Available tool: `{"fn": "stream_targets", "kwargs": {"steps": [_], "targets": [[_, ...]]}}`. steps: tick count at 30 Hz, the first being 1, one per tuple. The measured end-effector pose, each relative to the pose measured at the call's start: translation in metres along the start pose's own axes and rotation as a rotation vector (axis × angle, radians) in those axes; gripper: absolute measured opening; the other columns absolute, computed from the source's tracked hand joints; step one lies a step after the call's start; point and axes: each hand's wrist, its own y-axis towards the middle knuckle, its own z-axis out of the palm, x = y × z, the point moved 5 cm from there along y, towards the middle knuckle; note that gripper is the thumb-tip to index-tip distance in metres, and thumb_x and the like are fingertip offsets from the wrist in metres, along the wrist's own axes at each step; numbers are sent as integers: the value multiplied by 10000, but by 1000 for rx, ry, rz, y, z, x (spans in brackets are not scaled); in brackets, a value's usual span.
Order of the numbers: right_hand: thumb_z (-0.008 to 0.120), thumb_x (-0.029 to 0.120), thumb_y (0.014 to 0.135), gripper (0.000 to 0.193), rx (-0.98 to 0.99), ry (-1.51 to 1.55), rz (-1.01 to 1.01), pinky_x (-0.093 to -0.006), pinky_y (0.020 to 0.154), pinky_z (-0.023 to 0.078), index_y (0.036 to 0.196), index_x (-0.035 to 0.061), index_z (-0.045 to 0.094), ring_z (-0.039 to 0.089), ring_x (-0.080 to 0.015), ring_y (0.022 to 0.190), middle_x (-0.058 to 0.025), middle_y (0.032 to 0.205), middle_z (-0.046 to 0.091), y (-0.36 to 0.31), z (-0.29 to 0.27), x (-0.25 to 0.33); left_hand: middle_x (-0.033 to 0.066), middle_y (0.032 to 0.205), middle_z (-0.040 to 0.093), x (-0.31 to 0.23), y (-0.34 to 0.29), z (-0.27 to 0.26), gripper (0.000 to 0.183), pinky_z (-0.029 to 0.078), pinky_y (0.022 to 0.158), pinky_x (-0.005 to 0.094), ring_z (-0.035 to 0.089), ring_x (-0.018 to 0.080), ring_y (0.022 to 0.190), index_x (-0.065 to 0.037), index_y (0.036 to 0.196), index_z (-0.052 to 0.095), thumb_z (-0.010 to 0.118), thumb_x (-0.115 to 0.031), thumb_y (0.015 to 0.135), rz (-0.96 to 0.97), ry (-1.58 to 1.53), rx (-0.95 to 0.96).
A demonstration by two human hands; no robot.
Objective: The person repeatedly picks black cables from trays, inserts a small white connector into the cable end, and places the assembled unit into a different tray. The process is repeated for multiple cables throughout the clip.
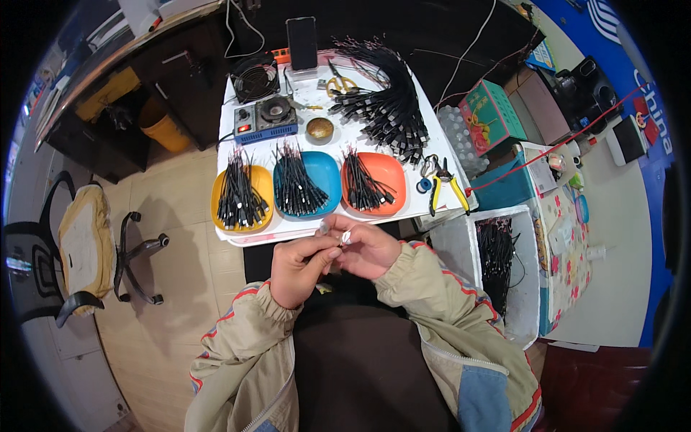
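Just off the near edge of the white table (288,235), my two hands meet in front of my body. My left hand (301,268) is closed, with thumb and index finger pinched together; what they hold, if anything, is too small to make out. A small white thing (346,236) sits among the fingers of my right hand (368,252), which is curled round it. Nearest to the hands are three bowls: yellow (218,216), blue (331,173) and orange (395,176). Each contains a bunch of black cables with metal plugs and bare wire ends.
Farther back are a blue soldering station (266,129), a round tin (319,129), a fan (255,83), an upright phone (302,43) and yellow-handled scissors (341,85). A large cable heap (392,108) and yellow-handled cutters (448,187) occupy the right. Below stands a white foam box (529,288) of cables.
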Motion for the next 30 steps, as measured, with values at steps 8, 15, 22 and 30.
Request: {"fn": "stream_targets", "kwargs": {"steps": [8,15,22,30], "targets": [[619,90,862,158,-825,-1614,-707,-286,647,491,994,4,605,602,-166,700,-79,811,620,-5,-80,111,105,843,676,22,23,-1,141,450,564,208,539,73,638,52,1032,614,577,-46,937,-110,-345,-58],[651,118,774,103,-945,-1808,-392,-418,721,500,799,21,627,631,-328,785,-152,786,655,25,-132,126,104,834,680,29,29,0,140,441,578,205,555,85,633,54,1014,618,572,-56,941,-178,-385,-94],[703,115,749,139,-1031,-1521,-573,-319,584,479,768,13,609,585,-184,588,-76,665,610,3,-129,132,123,850,676,30,31,0,149,444,581,216,602,120,669,48,1024,617,556,-65,950,-194,-409,-156],[701,95,768,134,-932,-1403,-570,-267,537,445,797,-1,612,530,-102,564,-19,658,584,-3,-125,128,149,926,676,28,39,4,179,557,735,298,674,207,832,46,1051,600,555,-101,957,-208,-576,-210]]}}
